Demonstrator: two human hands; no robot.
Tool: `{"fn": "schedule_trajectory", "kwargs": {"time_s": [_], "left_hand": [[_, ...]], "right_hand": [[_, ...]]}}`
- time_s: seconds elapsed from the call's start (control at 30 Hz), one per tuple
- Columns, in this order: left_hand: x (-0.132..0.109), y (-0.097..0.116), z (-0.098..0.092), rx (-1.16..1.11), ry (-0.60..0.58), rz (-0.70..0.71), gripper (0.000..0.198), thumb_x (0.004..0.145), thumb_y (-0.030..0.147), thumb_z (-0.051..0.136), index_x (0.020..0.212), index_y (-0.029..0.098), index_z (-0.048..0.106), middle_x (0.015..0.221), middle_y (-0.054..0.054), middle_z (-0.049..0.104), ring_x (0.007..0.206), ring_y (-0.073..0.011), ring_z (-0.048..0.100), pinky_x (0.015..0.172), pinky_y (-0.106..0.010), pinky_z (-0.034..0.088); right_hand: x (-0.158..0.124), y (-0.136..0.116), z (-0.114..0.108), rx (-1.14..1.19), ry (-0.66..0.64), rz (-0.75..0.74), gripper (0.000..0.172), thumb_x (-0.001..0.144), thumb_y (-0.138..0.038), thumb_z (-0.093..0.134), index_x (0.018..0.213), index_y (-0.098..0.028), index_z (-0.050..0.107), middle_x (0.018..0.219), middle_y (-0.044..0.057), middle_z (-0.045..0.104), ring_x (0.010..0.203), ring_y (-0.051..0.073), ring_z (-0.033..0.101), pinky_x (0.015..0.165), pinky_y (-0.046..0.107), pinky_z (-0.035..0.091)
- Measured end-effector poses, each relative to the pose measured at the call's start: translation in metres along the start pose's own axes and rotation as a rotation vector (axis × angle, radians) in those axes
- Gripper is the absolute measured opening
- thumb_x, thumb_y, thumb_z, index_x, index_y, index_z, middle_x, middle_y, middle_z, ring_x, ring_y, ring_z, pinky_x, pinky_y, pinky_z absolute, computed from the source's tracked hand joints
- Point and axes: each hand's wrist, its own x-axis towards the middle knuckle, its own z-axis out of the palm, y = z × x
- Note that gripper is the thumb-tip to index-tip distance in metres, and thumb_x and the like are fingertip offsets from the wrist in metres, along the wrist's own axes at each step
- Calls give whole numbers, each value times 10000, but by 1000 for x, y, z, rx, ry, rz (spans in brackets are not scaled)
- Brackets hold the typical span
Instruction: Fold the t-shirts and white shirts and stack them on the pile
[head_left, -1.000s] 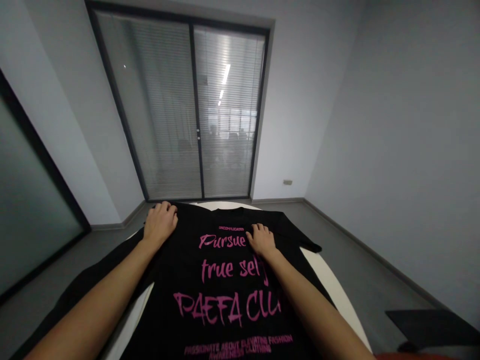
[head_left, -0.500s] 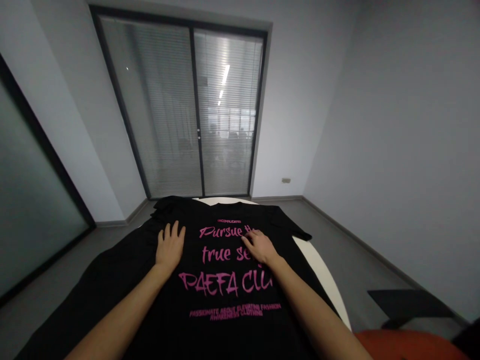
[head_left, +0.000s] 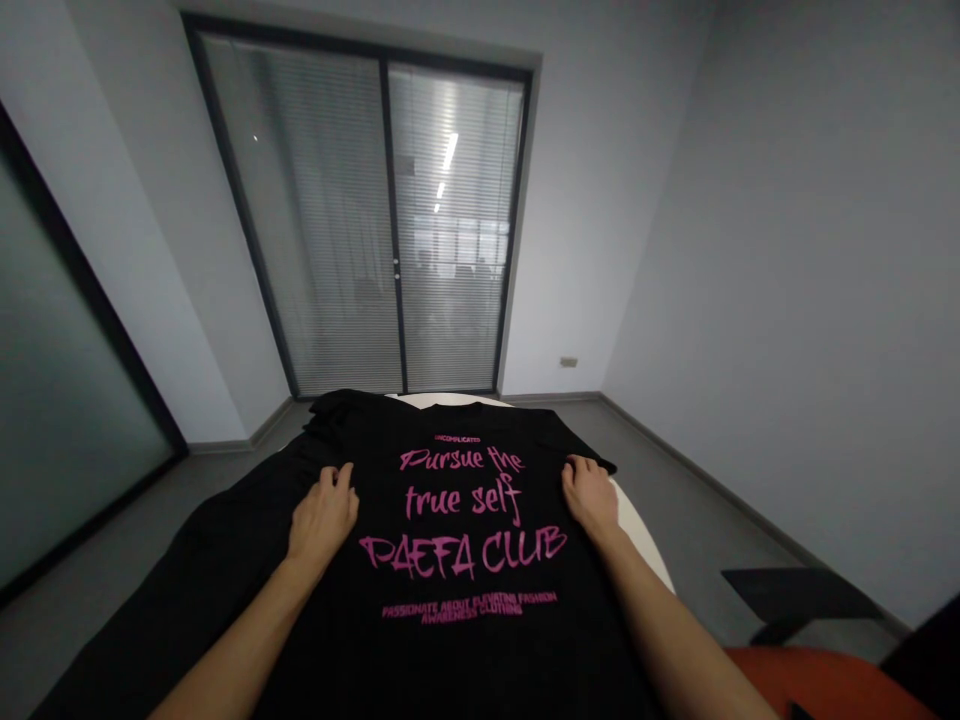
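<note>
A black T-shirt [head_left: 465,660] with pink lettering lies spread out, its neck at the far end and its right sleeve [head_left: 574,436] hanging past the table's edge. My left hand [head_left: 322,515] is at the shirt's left side, fingers bent and closed on the cloth. At the opposite side, just below the right sleeve, my right hand [head_left: 591,498] has its fingers curled on the shirt's edge. The fingertips of both hands are partly hidden in the dark fabric. The whole printed text shows between my hands.
Beneath the shirt is a white round-edged table [head_left: 649,540]. More black cloth [head_left: 187,560] lies along the left. An orange chair [head_left: 817,685] stands at the lower right, near a dark flat panel [head_left: 802,594]. A glass door with blinds [head_left: 337,230] is beyond.
My right hand has moved right, off the lettering to the shirt's right edge. My left hand has shifted slightly left and nearer me; its spread fingers have curled in.
</note>
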Motion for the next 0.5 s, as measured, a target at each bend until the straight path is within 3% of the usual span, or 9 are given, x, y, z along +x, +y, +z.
{"fn": "schedule_trajectory", "kwargs": {"time_s": [0.13, 0.3, 0.4, 0.5], "left_hand": [[-5, -3, -6, -37, -98, -79, 466, 1008, 272, 324, 1451, 163, 420, 1211, -163, 603, 760, -242, 701, 652, -367, 536], [-1, -10, -10, -166, -79, -102, 410, 1017, 264, 351, 1398, 206, 489, 1181, -134, 624, 824, -227, 702, 717, -345, 539], [-1, -11, -7, -188, -88, -91, 389, 1019, 258, 353, 1361, 207, 532, 1169, -126, 625, 823, -219, 699, 724, -339, 539], [-2, -10, -1, -174, -112, -44, 407, 1023, 246, 329, 1381, 188, 513, 1197, -131, 612, 824, -222, 701, 728, -346, 543]], "right_hand": [[4, 16, 6, -91, -55, 131, 382, 968, -290, 442, 1283, -130, 588, 1205, 178, 627, 1128, 301, 584, 886, 366, 467], [7, 33, 4, -60, -121, -5, 363, 997, -249, 378, 1313, -217, 554, 1228, 127, 608, 958, 233, 662, 755, 314, 474], [11, 37, 0, -111, -147, 22, 377, 1009, -224, 332, 1303, -230, 568, 1206, 129, 608, 931, 237, 666, 741, 323, 475], [14, 25, -5, -165, -162, 30, 374, 996, -196, 341, 1257, -195, 609, 1198, 163, 607, 1050, 294, 624, 811, 381, 480]]}}
